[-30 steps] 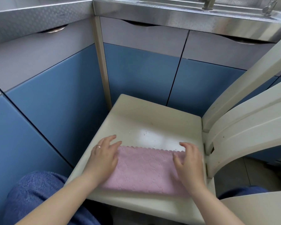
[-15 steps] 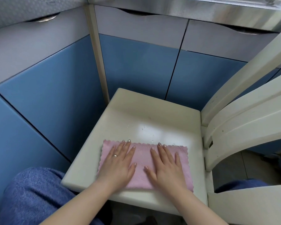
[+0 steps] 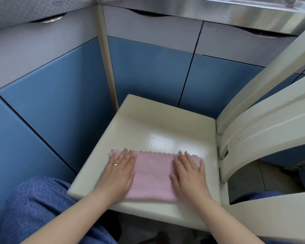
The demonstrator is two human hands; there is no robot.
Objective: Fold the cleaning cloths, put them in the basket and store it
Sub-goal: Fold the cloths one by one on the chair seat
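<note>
head view: pink cloth (image 3: 153, 175) under left hand (image 3: 121, 170), right hand (image 3: 189, 173).

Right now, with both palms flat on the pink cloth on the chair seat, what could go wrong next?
The pink cloth lies close to the chair seat's near edge, so a pull toward the body might drag it off. The left hand and right hand only press flat, so the fold may shift when they lift. No basket is in view.

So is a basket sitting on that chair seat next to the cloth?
No, the chair seat holds only the pink cloth under both flat hands.
</note>
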